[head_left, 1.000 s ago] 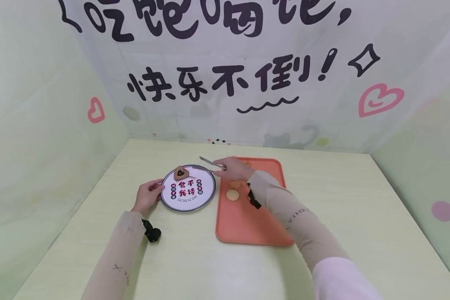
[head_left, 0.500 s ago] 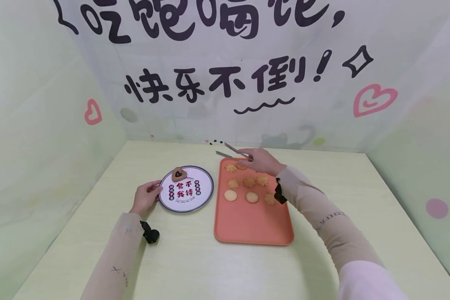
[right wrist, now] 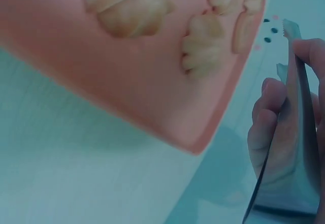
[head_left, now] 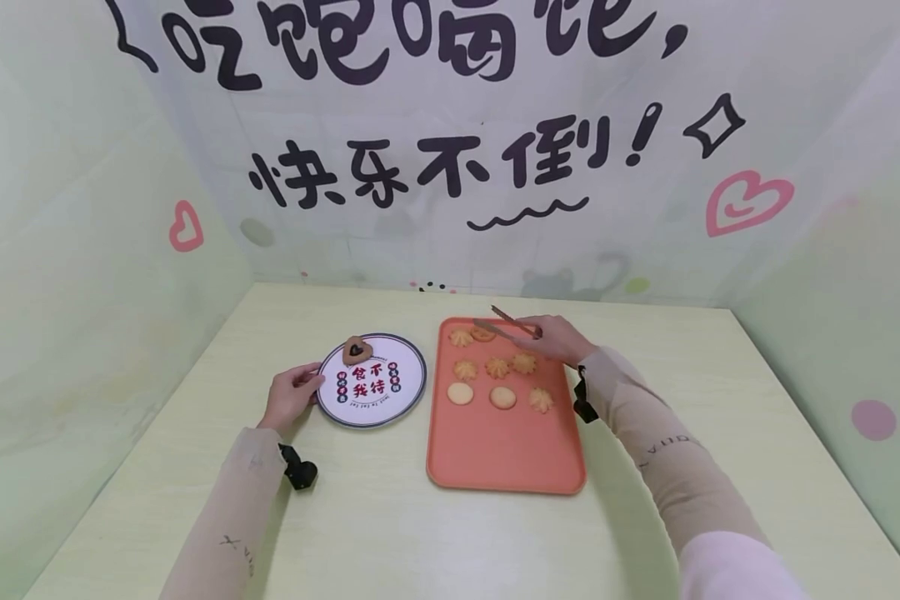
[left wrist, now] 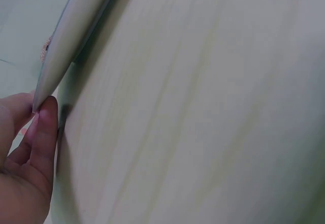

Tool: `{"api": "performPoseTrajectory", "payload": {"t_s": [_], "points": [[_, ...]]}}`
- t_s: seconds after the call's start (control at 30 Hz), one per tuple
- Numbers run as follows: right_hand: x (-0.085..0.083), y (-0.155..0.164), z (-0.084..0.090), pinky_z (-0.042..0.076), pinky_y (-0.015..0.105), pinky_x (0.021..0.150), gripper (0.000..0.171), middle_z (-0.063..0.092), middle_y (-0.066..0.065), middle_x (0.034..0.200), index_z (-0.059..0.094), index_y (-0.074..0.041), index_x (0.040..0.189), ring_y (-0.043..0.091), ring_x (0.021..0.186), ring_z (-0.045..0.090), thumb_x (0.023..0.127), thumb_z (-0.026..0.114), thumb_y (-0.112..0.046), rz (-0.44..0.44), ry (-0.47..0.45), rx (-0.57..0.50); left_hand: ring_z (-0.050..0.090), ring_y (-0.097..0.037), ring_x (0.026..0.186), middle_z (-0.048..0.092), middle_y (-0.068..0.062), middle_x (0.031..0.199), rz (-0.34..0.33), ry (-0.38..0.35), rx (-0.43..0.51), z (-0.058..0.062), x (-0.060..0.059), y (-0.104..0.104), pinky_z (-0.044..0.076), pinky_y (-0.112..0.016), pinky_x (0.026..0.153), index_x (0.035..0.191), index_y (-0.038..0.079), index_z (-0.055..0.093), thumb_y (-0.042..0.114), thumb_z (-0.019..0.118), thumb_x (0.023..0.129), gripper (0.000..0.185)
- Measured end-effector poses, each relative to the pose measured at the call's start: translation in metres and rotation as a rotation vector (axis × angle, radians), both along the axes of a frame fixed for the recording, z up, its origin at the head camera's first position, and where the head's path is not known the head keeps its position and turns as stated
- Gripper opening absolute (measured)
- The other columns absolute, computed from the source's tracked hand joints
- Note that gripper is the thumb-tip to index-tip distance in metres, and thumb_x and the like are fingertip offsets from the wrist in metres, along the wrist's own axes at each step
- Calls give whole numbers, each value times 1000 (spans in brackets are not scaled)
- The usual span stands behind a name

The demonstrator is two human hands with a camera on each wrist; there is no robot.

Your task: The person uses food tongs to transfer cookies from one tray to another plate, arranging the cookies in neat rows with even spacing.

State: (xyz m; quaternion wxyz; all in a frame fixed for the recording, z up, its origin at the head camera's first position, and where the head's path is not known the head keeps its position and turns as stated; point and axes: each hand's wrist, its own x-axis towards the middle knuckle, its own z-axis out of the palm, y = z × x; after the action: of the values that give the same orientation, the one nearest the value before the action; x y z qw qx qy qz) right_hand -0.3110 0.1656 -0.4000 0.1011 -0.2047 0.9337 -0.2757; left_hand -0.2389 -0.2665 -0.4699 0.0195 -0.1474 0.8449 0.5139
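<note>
In the head view, my left hand [head_left: 288, 396] pinches the left rim of a white round plate [head_left: 367, 410] with a dark border and red lettering. The left wrist view has thumb and fingers on either side of the plate's edge [left wrist: 61, 56]. A heart-shaped cookie [head_left: 357, 352] with a dark centre lies near the plate's far rim. My right hand [head_left: 558, 337] holds metal tongs [right wrist: 292, 153], their arms parted and nothing between the tips. Above the far end of an orange tray [head_left: 504, 458], the tongs point left, close by a brown ring-patterned cookie [head_left: 483, 333].
Several flower-shaped cookies [head_left: 497, 367] and two pale round ones [head_left: 461, 393] lie on the tray, just right of the plate. The pale wooden table [head_left: 375, 517] ends at a printed backdrop [head_left: 420, 242] behind and at both sides.
My right hand has carried the tongs right from beside the plate to over the tray's far end, uncovering the cookies. My left hand and the plate have stayed put.
</note>
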Motion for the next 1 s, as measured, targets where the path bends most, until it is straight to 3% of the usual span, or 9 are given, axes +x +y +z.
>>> {"api": "performPoseTrajectory", "payload": {"t_s": [0.23, 0.4, 0.67, 0.8, 1.0], "points": [[-10, 6, -16, 33, 26, 40, 51, 43, 3, 47, 44, -14, 131, 13, 40, 34, 86, 55, -35, -14, -47, -4, 51, -19, 88, 52, -14, 108, 0, 18, -27, -3, -2, -3, 45, -11, 60, 128, 7, 47, 19, 52, 90, 40], [-15, 6, -22, 34, 26, 41, 51, 47, 3, 50, 45, -11, 130, 13, 42, 36, 86, 56, -34, -4, -51, 38, 51, -20, 89, 52, -14, 108, -6, 19, -35, -5, -4, -3, 47, -14, 62, 128, 7, 47, 20, 52, 90, 40], [-19, 6, -20, 33, 26, 40, 53, 47, 4, 49, 44, -11, 131, 12, 40, 36, 85, 58, -35, 17, -103, 59, 50, -20, 89, 52, -14, 108, -18, 26, -39, -5, -5, -3, 46, -13, 62, 128, 7, 46, 22, 52, 90, 41], [-21, 6, -21, 33, 26, 40, 53, 47, 6, 49, 44, -12, 131, 12, 39, 36, 84, 58, -35, 4, -135, 47, 51, -19, 88, 53, -13, 106, -16, 36, -44, -5, -5, -4, 48, -18, 66, 127, 7, 48, 21, 52, 90, 40], [-22, 5, -24, 31, 25, 38, 52, 41, 0, 44, 45, -13, 130, 12, 36, 33, 84, 59, -33, 2, -133, 34, 51, -18, 84, 54, -12, 103, 3, 36, -42, -8, -7, -4, 49, -20, 66, 126, 6, 49, 20, 53, 89, 40]]}}
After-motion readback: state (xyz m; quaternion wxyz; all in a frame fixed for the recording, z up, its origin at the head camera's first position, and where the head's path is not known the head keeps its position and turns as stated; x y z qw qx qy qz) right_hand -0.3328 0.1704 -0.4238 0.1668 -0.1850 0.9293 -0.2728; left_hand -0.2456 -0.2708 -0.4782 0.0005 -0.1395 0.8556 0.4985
